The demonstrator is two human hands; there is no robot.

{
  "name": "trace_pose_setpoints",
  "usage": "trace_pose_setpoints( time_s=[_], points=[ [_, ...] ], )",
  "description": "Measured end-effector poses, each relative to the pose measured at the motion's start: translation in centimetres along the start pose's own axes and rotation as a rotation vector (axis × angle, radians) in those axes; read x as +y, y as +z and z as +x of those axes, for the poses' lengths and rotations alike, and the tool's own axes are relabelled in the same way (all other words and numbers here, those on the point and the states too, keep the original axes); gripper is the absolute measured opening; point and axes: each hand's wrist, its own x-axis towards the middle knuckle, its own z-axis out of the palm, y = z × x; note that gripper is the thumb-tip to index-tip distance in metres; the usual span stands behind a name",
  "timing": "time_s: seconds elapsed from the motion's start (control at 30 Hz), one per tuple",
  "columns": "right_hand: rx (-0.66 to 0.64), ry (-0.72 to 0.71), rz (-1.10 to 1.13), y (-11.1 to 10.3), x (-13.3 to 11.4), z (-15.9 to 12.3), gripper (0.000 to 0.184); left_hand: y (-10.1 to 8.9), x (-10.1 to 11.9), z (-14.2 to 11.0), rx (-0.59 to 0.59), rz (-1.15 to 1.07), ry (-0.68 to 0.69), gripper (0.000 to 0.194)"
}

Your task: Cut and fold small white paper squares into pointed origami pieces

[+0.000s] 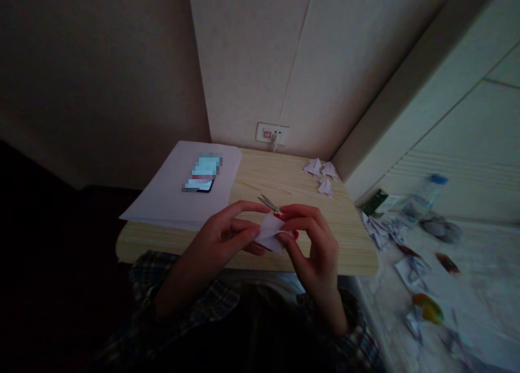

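Both hands meet over the near edge of a small light wooden table [349,243]. My left hand [221,240] and my right hand [314,243] pinch a small folded piece of white paper [271,233] between their fingertips, each on one side of it. Just behind the paper, scissors [268,203] with red handles lie on the table, partly hidden by my right fingers. Plaid sleeves cover both forearms.
A stack of white sheets [170,197] with a phone [201,182] on top covers the table's left half. Three folded paper pieces [322,174] lie at the back right corner. A wall socket [272,133] sits behind. At right, a surface holds paper scraps [408,264] and a bottle [424,197].
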Motion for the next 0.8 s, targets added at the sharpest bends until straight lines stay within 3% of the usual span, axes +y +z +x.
trace_pose_setpoints(
  time_s=[0.53,0.8],
  points=[
    [-0.035,0.069,0.141,0.1,0.37,0.18,0.01,-0.42,-0.23,0.46,0.017,-0.011,0.038,0.019],
    [-0.034,0.12,0.219,-0.02,0.79,-0.02,0.009,-0.21,0.22,-0.12,0.103,0.076,-0.018,0.017]
  ],
)
